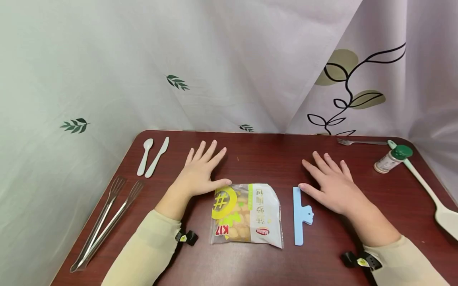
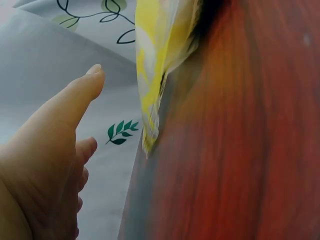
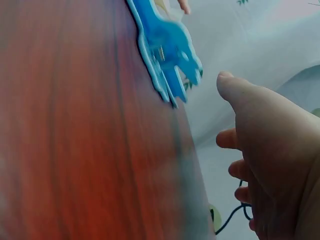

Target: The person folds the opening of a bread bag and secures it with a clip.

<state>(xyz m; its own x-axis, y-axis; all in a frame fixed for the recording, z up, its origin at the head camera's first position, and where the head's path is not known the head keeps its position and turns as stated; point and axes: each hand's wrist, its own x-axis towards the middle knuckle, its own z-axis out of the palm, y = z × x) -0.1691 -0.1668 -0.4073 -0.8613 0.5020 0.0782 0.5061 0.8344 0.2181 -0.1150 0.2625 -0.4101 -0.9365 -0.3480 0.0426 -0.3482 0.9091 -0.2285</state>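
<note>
sleeves flank bag and clip, fingers apart on left hand and right hand.

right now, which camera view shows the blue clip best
The head view: the blue clip shows nearly whole. The right wrist view is closer, but the picture's edge cuts the clip off; the left wrist view doesn't show it.
</note>
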